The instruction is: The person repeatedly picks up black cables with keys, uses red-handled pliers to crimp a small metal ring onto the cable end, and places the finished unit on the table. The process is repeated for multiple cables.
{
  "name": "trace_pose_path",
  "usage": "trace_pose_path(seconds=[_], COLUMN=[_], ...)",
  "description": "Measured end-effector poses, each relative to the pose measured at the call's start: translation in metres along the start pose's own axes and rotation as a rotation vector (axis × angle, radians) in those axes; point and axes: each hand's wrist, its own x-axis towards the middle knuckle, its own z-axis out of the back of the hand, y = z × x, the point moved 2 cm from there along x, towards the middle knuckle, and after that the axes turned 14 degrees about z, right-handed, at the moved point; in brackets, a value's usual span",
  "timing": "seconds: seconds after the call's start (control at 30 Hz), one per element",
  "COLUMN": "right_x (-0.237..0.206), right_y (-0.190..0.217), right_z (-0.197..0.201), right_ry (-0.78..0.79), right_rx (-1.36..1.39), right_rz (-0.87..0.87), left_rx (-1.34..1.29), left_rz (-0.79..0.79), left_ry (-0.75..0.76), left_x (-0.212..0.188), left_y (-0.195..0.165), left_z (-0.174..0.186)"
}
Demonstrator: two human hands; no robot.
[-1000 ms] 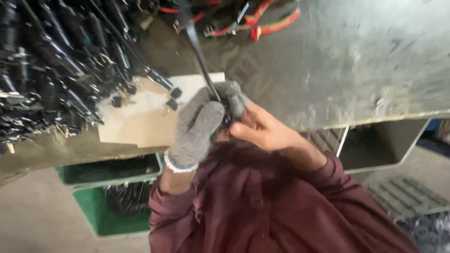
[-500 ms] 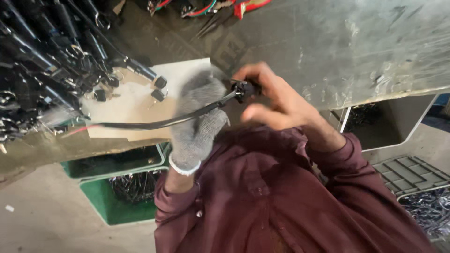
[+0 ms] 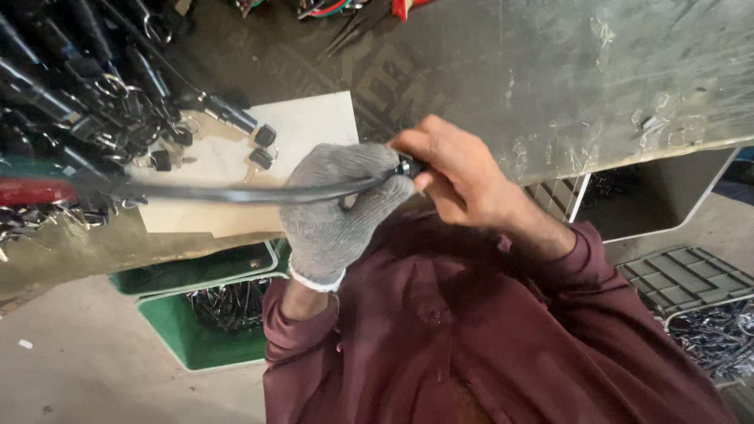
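Observation:
My left hand (image 3: 338, 212), in a grey knit glove, is closed around a black cable (image 3: 236, 193) near its end. My bare right hand (image 3: 455, 169) pinches the small black connector (image 3: 408, 166) at that end, touching the glove. The cable runs level to the left over a white card sheet (image 3: 314, 129), towards a blurred red part (image 3: 27, 191) at the left edge. Both hands hover at the near edge of a grey metal table (image 3: 613, 71), above my maroon shirt.
A heap of black cables with connectors and rings (image 3: 78, 86) covers the table's left. Red-handled pliers (image 3: 369, 16) lie at the far edge. A green crate of dark parts (image 3: 220, 314) stands below the table, with grey crates (image 3: 691, 290) on the right.
The cable swung from pointing up and away to lying level towards the left. Both hands stayed together on its connector end and shifted slightly right.

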Motion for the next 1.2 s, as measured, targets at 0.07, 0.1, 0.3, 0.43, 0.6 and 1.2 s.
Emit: trace_pose_path(seconds=[0.07, 0.1, 0.3, 0.43, 0.6, 1.2], right_x=[-0.004, -0.006, -0.003, 0.003, 0.003, -0.03], right_y=[-0.001, -0.002, -0.002, -0.008, -0.014, -0.044], right_z=[-0.005, -0.007, -0.022, -0.019, -0.015, -0.028], right_ry=[-0.026, -0.046, -0.13, -0.142, 0.013, 0.277], right_rx=[0.002, 0.006, 0.074, 0.273, 0.613, 1.199], right_rz=[-0.012, -0.024, -0.159, -0.263, -0.549, -0.504], left_rx=[-0.152, -0.118, -0.066, 0.039, 0.138, -0.65], left_rz=[0.207, 0.16, 0.028, 0.01, -0.137, -0.01], left_ry=[0.048, 0.05, -0.034, -0.066, -0.196, 0.503], left_x=[0.001, 0.002, 0.0, -0.007, -0.006, 0.014], left_y=[0.004, 0.005, 0.024, 0.023, 0.014, 0.035], left_z=[0.0, 0.0, -0.009, -0.018, -0.012, -0.007])
